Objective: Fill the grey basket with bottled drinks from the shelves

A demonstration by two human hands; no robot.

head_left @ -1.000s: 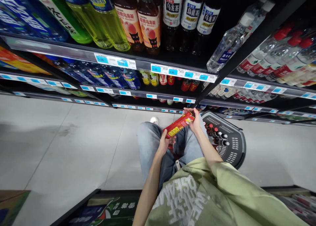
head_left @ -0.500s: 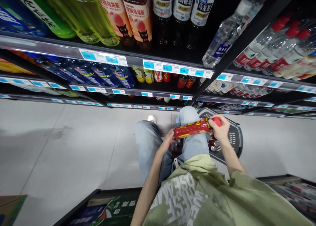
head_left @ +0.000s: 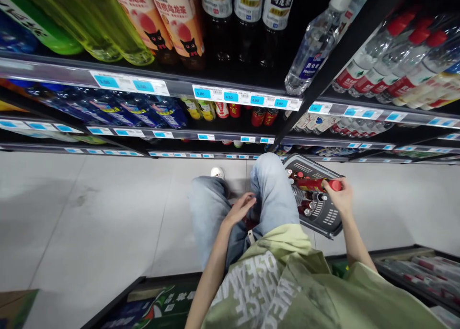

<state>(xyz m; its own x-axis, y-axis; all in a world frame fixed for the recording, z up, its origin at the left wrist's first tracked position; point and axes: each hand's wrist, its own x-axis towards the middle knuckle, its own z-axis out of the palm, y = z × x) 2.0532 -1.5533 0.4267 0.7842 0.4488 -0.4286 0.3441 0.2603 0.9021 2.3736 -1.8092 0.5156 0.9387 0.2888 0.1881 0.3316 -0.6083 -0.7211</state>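
Note:
My right hand grips a red bottle near its red cap. That bottle lies nearly level over the grey shopping basket, beside my knee. Under and around it, several dark bottles lie in the basket. Whether the red bottle rests on them I cannot tell. My left hand is between my thighs, holding nothing, its fingers loosely stretched out.
Shelves of drinks run across the front, with a price-tag rail along the edge. A clear water bottle stands on the upper shelf. Behind me are dark-framed displays with green cartons. A cardboard box sits at lower left.
The red bottle has moved right, from across my lap to over the basket, in my right hand. My left hand has let go of its bottom end and dropped slightly.

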